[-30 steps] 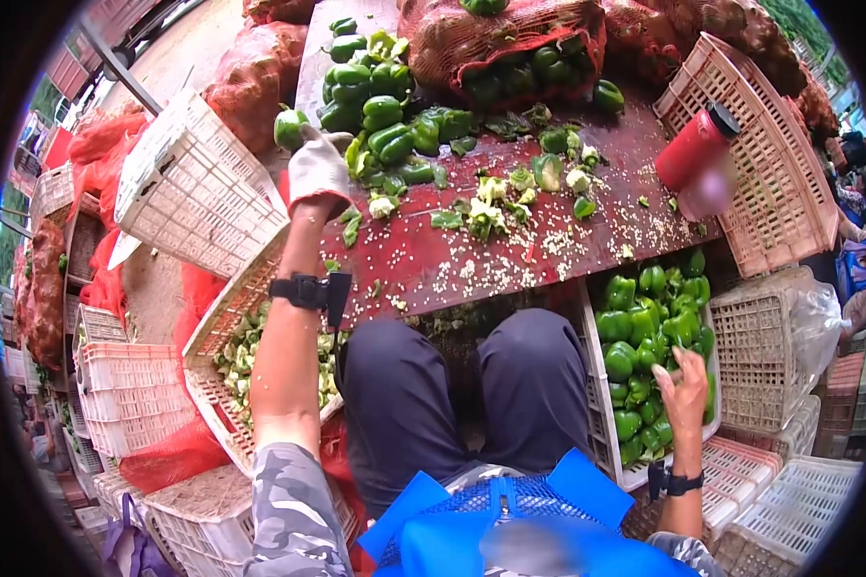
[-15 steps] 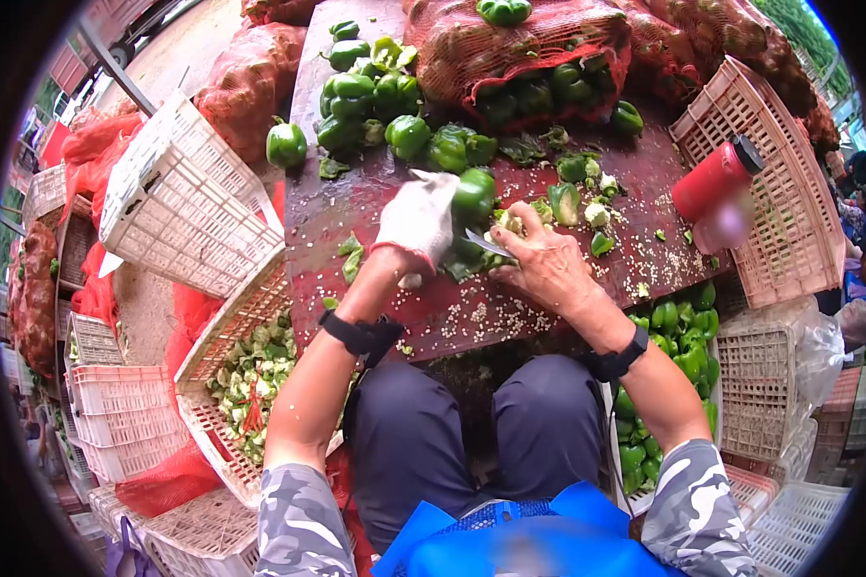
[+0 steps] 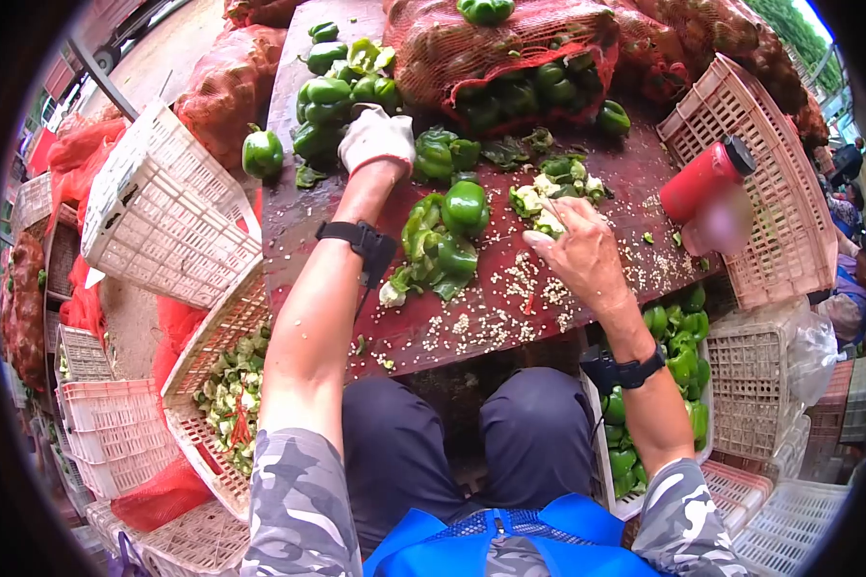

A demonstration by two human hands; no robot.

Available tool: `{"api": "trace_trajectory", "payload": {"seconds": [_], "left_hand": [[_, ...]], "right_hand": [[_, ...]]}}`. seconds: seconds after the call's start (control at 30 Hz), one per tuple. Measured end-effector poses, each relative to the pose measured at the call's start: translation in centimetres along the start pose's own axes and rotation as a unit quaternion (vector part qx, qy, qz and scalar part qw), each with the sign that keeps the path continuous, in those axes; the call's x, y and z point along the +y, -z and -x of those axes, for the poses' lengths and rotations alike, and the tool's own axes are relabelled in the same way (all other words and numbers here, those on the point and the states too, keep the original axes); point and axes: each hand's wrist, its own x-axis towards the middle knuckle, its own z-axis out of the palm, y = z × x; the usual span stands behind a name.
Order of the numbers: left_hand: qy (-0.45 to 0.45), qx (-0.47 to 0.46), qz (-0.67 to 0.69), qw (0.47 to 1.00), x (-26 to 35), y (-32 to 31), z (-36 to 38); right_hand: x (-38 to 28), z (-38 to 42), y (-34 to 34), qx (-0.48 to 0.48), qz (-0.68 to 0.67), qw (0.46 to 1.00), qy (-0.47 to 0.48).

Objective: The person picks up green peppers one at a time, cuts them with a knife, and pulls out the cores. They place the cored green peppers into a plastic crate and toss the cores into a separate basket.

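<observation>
Soft, bright daylight falls over the worktop [image 3: 308,274], whitening the gloved left fingers [image 3: 368,115] and glinting on the green peppers [image 3: 322,99] beside them. Shadows are faint; beneath the worktop it is dim. Right of the right fingers [image 3: 575,219] sits a smeared patch [image 3: 722,223]. Wide-angle distortion bends the edges into black, blue-fringed corners.

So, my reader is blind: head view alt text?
A gloved left hand is among green bell peppers on a red table; the bare right hand is at pepper scraps. A scrap crate and pepper crate flank the knees.

Green foliage beyond a parked truck's side [image 3: 115,34].
</observation>
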Motion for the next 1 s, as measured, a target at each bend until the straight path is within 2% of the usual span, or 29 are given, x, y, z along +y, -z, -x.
{"api": "trace_trajectory", "payload": {"seconds": [0.07,0.13,0.2,0.27,0.3,0.4,0.43,0.47,0.53,0.57,0.63,0.73,0.77,0.8,0.87,0.9,0.93,0.97,1.0], "left_hand": [[-0.149,0.025,-0.06,0.987,-2.7,-3.2,-1.1],[-0.221,-0.027,-0.065,0.973,-3.1,-1.4,0.7],[-0.217,-0.123,-0.042,0.968,-2.7,1.6,4.2],[-0.239,-0.116,-0.062,0.962,-3.3,2.0,6.6],[-0.253,-0.052,-0.035,0.966,-4.1,2.0,7.7],[-0.2,-0.067,-0.043,0.976,-6.1,2.6,8.7],[-0.188,-0.049,-0.051,0.98,-6.9,2.8,8.8],[-0.191,-0.03,-0.042,0.98,-8.1,2.4,8.5],[-0.136,-0.038,-0.057,0.988,-7.4,4.5,9.2],[-0.141,-0.01,-0.002,0.99,-7.3,4.4,9.4],[-0.153,0.045,0.11,0.981,-6.9,3.9,10.0],[-0.175,0.053,0.08,0.98,-3.5,5.2,11.4],[-0.187,0.054,0.1,0.976,-2.0,5.8,12.6],[-0.178,0.035,0.085,0.98,-0.5,6.2,13.6],[-0.156,-0.069,0.138,0.976,1.6,6.1,14.7],[-0.164,-0.092,0.181,0.965,2.8,6.4,15.3],[-0.171,-0.115,0.223,0.953,3.8,6.8,15.7],[-0.128,-0.152,0.435,0.878,4.1,4.2,15.7],[0.032,-0.232,0.626,0.744,6.1,6.4,16.9]], "right_hand": [[-0.9,-0.9,-0.2,-0.062,-0.014,0.997,0.055],[-1.0,-2.1,-2.1,-0.07,-0.045,0.996,0.043],[-0.9,-3.5,-4.3,-0.069,-0.081,0.994,0.005],[-3.5,-5.5,-5.2,-0.106,-0.097,0.987,-0.073],[-4.2,-6.1,-5.7,-0.119,-0.08,0.983,-0.113],[-4.1,-6.5,-6.4,-0.132,0.007,0.987,-0.094],[-3.5,-6.7,-6.0,-0.174,-0.014,0.978,-0.117],[-3.0,-6.2,-5.5,-0.164,-0.044,0.978,-0.124],[-1.5,-5.2,-4.1,-0.202,-0.143,0.95,-0.19],[-2.4,-4.4,-2.1,-0.194,-0.187,0.941,-0.203],[-1.2,-2.7,-1.3,-0.185,-0.352,0.889,-0.229],[-1.6,-0.6,0.7,-0.137,-0.537,0.795,-0.246],[-2.2,-0.1,1.6,-0.13,-0.572,0.778,-0.226],[-2.9,0.3,2.4,-0.123,-0.606,0.759,-0.205],[-3.9,1.6,2.8,-0.083,-0.659,0.72,-0.199],[-4.9,1.9,2.9,-0.058,-0.656,0.725,-0.201],[-4.6,2.2,3.0,-0.074,-0.66,0.729,-0.168],[-5.3,2.4,2.9,-0.048,-0.643,0.747,-0.164],[-6.0,2.5,3.0,-0.033,-0.625,0.763,-0.16]]}}
